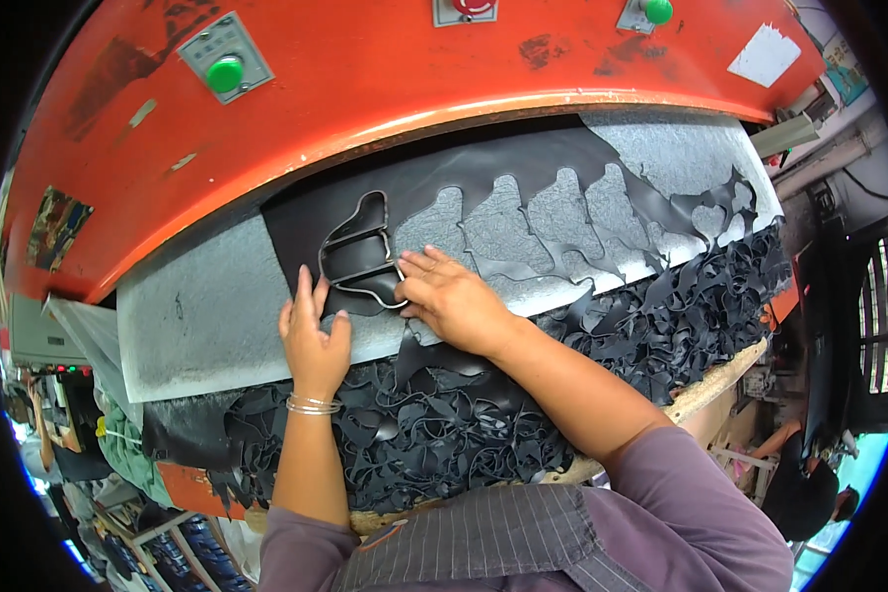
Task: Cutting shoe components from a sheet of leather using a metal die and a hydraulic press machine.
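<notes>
A metal cutting die (363,271), a curved outline with two crossbars, lies on a black leather-like sheet (301,217). My left hand (316,345) is at the die's lower left, fingers apart, with the fingertips against or very near its edge and the sheet. My right hand (454,301) is closed at the die's lower right, its thumb and fingers gripping the rim. Right of the die, the sheet has several cut-out gaps in a row, with thin strips left between them. Beneath the sheet is a pale grey cutting board (197,306).
An orange machine beam (365,94) spans the far side, carrying green buttons (224,74) and a red one (474,5). Black scraps (454,424) are heaped along the board's near edge. Another person (804,483) is at the far right.
</notes>
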Available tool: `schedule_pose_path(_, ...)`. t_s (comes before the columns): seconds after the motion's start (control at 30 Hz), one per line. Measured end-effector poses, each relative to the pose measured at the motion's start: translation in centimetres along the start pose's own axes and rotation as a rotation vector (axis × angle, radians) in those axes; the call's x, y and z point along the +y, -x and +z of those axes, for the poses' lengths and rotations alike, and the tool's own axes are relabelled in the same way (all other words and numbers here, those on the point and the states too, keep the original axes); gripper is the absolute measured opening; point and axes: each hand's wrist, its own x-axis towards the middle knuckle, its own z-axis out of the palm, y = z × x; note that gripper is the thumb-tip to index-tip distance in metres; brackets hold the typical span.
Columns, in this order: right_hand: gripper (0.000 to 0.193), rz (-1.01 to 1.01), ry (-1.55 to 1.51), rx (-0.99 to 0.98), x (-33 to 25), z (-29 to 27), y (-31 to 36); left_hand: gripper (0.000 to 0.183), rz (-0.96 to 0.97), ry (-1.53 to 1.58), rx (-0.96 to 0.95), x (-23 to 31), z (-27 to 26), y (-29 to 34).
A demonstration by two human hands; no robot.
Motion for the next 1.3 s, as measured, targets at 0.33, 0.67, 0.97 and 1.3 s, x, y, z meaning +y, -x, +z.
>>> schedule_pose_path(0.33, 0.018, -0.012, -0.005, -0.048, 0.4, -0.6, -0.5, 0.071, 0.020, -0.041, -0.021, 0.7, -0.3, -0.6)
schedule_pose_path(0.67, 0.082, 0.125, -0.032, 0.007, -2.1, -4.6, -0.3, 0.067, -0.056, 0.157, 0.058, 1.0, -1.3, 0.5)
schedule_pose_path(0.97, 0.060, 0.121, 0.387, 1.290, 1.6, -26.3, -2.0, 0.011, 0.534, 0.109, 0.825, 12.0, -10.9, -1.9)
schedule_pose_path(1.3, 0.051, 0.240, 0.236, 0.666, -5.7, -19.8, 9.4, 0.030, 0.286, 0.121, 0.184, 11.6, -11.8, 10.1)
